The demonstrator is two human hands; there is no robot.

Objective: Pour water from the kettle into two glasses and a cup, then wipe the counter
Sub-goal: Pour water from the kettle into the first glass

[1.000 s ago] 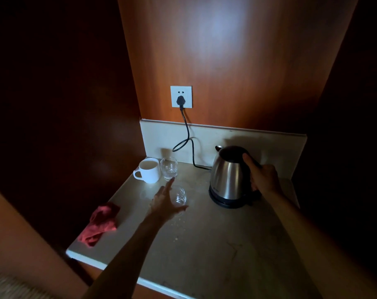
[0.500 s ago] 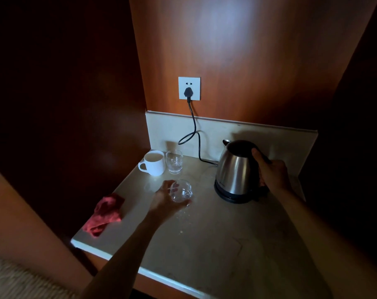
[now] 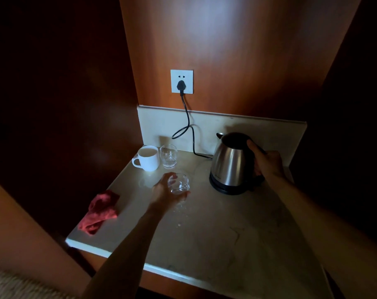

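A steel kettle stands on its black base at the back right of the pale counter. My right hand is wrapped around its black handle. My left hand grips a clear glass standing on the counter in front of the kettle's left side. A second clear glass stands at the back, touching or nearly touching a white cup to its left. A red cloth lies crumpled near the counter's left edge.
A black cord runs from the wall socket down to the kettle's base. Wooden walls close in the niche at the back and left. A few pale spots mark the counter near the held glass.
My left hand went from open above the near glass to closed around it. My right hand stayed on the kettle's handle. The camera shifted slightly.
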